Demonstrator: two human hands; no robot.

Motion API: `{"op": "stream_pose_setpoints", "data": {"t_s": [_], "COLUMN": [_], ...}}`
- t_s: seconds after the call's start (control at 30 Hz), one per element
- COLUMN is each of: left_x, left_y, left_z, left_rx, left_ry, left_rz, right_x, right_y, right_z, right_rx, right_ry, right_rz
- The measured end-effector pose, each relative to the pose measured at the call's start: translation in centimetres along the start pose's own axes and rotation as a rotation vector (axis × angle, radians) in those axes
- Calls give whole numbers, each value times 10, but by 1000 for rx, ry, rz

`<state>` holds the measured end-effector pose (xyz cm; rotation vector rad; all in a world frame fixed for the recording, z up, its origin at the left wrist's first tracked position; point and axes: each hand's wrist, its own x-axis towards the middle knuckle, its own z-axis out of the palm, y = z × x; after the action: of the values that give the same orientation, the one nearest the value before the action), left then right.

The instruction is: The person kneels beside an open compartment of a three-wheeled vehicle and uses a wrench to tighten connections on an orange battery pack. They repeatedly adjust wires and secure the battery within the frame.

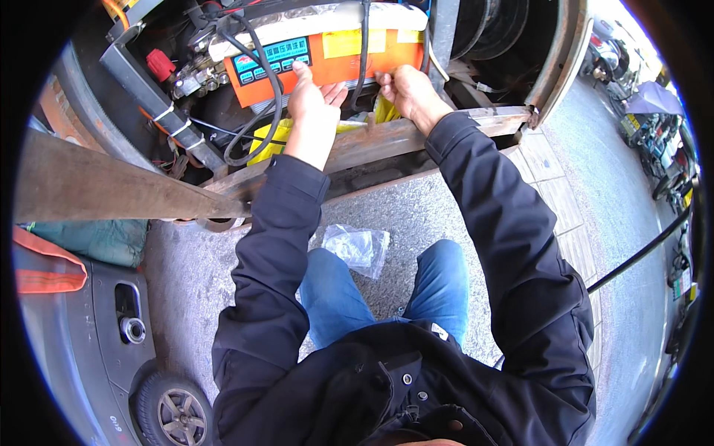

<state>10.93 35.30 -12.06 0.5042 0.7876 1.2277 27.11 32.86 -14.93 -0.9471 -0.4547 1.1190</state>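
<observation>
An orange machine [338, 65] with a pale top and a blue label sits in a metal frame ahead of me. My left hand [314, 104] is open, palm turned up, at the machine's lower front edge, beside a looped black cable [277, 89]. My right hand [411, 93] is closed, thumb and fingers pinched together near the machine's lower right corner. What lies between those fingertips is too small to make out. Just under them shows yellow sheet material [386, 110]; more of it appears below my left wrist. A second black cable [364, 52] hangs between my hands.
A rusty metal beam [387, 141] crosses below my wrists. Brass fittings and a red knob [160, 65] stand left of the machine. A clear plastic bag [357, 249] lies on the ground by my knees. At lower left is a grey vehicle [82, 327]; parked motorbikes [647, 126] line the right.
</observation>
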Motion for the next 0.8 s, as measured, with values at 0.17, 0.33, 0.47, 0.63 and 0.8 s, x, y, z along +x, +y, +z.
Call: {"op": "stream_pose_setpoints", "data": {"t_s": [0.17, 0.33, 0.47, 0.63, 0.8], "left_x": [1, 9, 5, 9, 9], "left_y": [13, 22, 29, 27, 22], "left_z": [10, 19, 29, 23, 24], "left_rx": [77, 118, 118, 132, 135], "left_ry": [-57, 14, -38, -48, 33], "left_rz": [45, 86, 93, 104, 113], "right_x": [4, -9, -2, -1, 3], "right_y": [2, 0, -1, 3, 4], "right_z": [-5, 5, 3, 13, 11], "right_rx": [8, -32, -89, -38, -19], "right_ry": [-67, -61, -99, 0, 66], "right_rz": [-79, -92, -191, -160, -94]}}
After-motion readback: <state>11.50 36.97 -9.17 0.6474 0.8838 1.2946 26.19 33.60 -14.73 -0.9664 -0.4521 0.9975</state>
